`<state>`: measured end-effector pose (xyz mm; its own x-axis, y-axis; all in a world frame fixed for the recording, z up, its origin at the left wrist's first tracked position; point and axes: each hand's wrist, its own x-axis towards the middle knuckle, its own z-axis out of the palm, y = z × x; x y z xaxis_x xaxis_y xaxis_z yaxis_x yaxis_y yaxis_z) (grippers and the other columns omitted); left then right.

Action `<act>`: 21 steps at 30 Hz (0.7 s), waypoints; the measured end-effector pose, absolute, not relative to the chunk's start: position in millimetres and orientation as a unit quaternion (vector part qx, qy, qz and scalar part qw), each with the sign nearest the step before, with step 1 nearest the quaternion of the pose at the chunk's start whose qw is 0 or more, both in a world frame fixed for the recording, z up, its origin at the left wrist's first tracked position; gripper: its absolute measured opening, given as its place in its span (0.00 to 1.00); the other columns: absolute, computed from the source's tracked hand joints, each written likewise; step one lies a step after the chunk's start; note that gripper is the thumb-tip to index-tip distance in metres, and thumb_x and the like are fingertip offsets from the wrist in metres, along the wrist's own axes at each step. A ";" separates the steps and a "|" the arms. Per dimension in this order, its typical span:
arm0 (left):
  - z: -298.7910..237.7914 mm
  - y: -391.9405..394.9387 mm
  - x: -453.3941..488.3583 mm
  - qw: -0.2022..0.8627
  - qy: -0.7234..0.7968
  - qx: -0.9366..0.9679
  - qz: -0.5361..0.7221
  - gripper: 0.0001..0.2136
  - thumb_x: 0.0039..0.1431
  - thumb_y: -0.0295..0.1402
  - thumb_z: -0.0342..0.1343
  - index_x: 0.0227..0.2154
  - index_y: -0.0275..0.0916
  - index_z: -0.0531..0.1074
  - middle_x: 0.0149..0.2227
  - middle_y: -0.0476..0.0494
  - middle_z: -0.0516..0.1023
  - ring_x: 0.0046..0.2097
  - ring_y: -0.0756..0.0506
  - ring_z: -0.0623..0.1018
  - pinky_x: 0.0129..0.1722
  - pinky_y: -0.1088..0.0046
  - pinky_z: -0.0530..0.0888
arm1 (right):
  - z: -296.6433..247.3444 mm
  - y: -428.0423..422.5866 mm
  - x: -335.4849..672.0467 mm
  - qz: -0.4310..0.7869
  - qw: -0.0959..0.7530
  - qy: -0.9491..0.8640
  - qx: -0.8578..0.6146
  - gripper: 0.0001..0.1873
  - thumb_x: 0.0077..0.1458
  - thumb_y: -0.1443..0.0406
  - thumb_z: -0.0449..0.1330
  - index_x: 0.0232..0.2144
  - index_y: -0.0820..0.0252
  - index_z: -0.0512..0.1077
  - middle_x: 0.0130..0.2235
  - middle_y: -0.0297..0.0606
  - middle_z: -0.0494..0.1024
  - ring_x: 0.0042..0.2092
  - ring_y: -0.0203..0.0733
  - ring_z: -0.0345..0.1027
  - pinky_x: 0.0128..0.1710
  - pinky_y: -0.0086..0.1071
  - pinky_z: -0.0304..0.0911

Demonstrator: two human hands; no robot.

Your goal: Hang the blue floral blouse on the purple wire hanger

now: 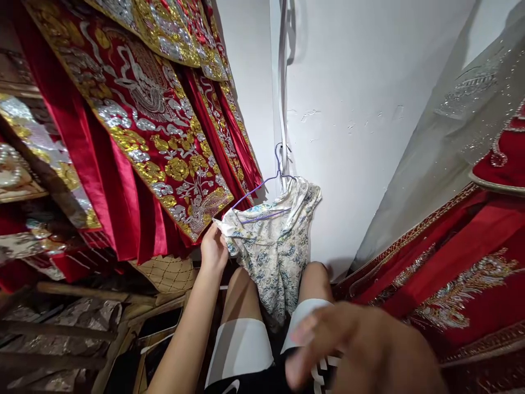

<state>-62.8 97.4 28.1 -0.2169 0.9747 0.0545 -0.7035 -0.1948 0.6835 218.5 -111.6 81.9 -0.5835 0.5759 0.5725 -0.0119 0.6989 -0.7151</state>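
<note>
The patterned garment hangs at the centre of the scene, in front of the white wall, on a thin purple hanger. Its lower part drops between the person's knees. The fabric appears light, thin and soft; expect it to fold readily and give no support of its own. Slipperiness cannot be judged. The hanger looks slim and stiffer than the cloth. Suitable grip points are the shoulder seams and the collar edge, where the cloth lies close to the hanger; a pinch is likely sufficient.

The left hand is closed in a pinch on the garment's left shoulder, beside the end of the hanger. The right hand is near the viewer at right, blurred, fingers partly bent with a gap to the thumb; no object is visible in it.

Edges: the red embroidered skirt stands close on the left, its sequinned border near the hanger arm; treat this as a snag risk. A wooden frame lies near left. Lateral room appears greatest on the right, along the wall, as far as the sheer fabric and the red beaded garment
</note>
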 end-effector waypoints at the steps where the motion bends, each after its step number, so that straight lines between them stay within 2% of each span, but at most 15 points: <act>1: 24.5 95.2 -60.5 0.565 0.271 0.260 0.734 0.05 0.57 0.30 0.63 0.30 0.34 0.73 0.26 0.50 0.77 0.24 0.52 0.75 0.26 0.79 0.70 | 88.2 -95.0 213.8 0.358 0.424 -0.813 -0.177 0.16 0.59 0.51 0.58 0.47 0.32 0.79 0.43 0.31 0.85 0.53 0.46 0.77 0.51 0.39 0.74; 4: 8.3 80.8 -45.3 0.557 0.299 0.289 0.719 0.08 0.53 0.33 0.65 0.31 0.34 0.74 0.28 0.49 0.78 0.27 0.51 0.76 0.29 0.78 0.71 | 69.5 -49.8 192.9 0.409 0.438 -0.753 -0.273 0.17 0.63 0.57 0.57 0.51 0.49 0.78 0.49 0.40 0.83 0.53 0.48 0.77 0.55 0.42 0.71; 6: -5.6 66.2 -30.2 0.568 0.331 0.319 0.683 0.12 0.51 0.38 0.66 0.34 0.35 0.75 0.31 0.46 0.79 0.30 0.49 0.77 0.32 0.76 0.72 | 39.7 -20.6 177.5 0.386 0.472 -0.694 -0.383 0.18 0.63 0.58 0.56 0.51 0.54 0.77 0.53 0.43 0.81 0.55 0.49 0.75 0.58 0.44 0.68; 8: -19.0 51.6 -15.6 0.577 0.356 0.381 0.629 0.15 0.51 0.43 0.65 0.37 0.37 0.75 0.34 0.45 0.80 0.33 0.47 0.77 0.34 0.73 0.72 | 10.1 6.4 164.1 0.314 0.502 -0.676 -0.438 0.27 0.58 0.62 0.60 0.59 0.55 0.70 0.62 0.45 0.72 0.64 0.50 0.64 0.66 0.47 0.57; 10: -28.5 39.5 -4.7 0.551 0.377 0.487 0.564 0.16 0.53 0.47 0.63 0.34 0.38 0.74 0.34 0.45 0.79 0.35 0.46 0.76 0.37 0.70 0.72 | -11.5 28.0 154.3 0.268 0.493 -0.695 -0.450 0.36 0.51 0.65 0.64 0.63 0.57 0.65 0.66 0.48 0.67 0.67 0.53 0.59 0.68 0.48 0.53; 12: -31.6 30.6 0.8 0.491 0.391 0.586 0.512 0.18 0.57 0.50 0.58 0.29 0.38 0.71 0.31 0.46 0.76 0.35 0.45 0.74 0.39 0.69 0.71 | -23.5 42.0 148.9 0.261 0.451 -0.723 -0.453 0.34 0.49 0.65 0.65 0.60 0.58 0.69 0.59 0.50 0.74 0.61 0.56 0.65 0.63 0.48 0.58; 14: -28.2 25.2 1.0 0.434 0.391 0.632 0.509 0.18 0.62 0.49 0.53 0.28 0.39 0.70 0.30 0.46 0.75 0.35 0.45 0.73 0.41 0.68 0.71 | -27.9 48.0 148.2 0.301 0.412 -0.731 -0.454 0.24 0.52 0.64 0.62 0.52 0.58 0.74 0.47 0.46 0.80 0.49 0.53 0.72 0.54 0.44 0.65; 16: -20.5 23.7 -2.7 0.393 0.382 0.633 0.548 0.14 0.65 0.45 0.51 0.34 0.40 0.71 0.35 0.45 0.75 0.40 0.44 0.74 0.45 0.68 0.72 | -27.2 47.1 152.2 0.359 0.399 -0.708 -0.459 0.15 0.55 0.64 0.59 0.45 0.59 0.76 0.37 0.40 0.81 0.41 0.47 0.72 0.45 0.38 0.67; 18: -12.3 25.7 -8.0 0.348 0.375 0.634 0.581 0.10 0.64 0.39 0.53 0.43 0.41 0.72 0.44 0.41 0.76 0.49 0.41 0.75 0.53 0.65 0.70 | -22.5 40.9 159.8 0.399 0.398 -0.679 -0.471 0.10 0.56 0.64 0.58 0.38 0.60 0.77 0.32 0.37 0.78 0.36 0.44 0.70 0.39 0.34 0.65; 21: -6.8 30.5 -12.1 0.333 0.357 0.690 0.534 0.21 0.58 0.30 0.56 0.55 0.43 0.69 0.58 0.38 0.71 0.62 0.39 0.68 0.64 0.60 0.62 | -6.7 26.8 173.2 0.447 0.346 -0.709 -0.422 0.05 0.53 0.66 0.59 0.32 0.61 0.75 0.29 0.33 0.75 0.32 0.39 0.66 0.35 0.31 0.60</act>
<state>-12.1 30.5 -6.8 0.1742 0.8484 0.4999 0.1367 -0.5236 0.8409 173.2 26.8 -6.7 -0.4039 0.9077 0.1140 0.2892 0.2449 -0.9254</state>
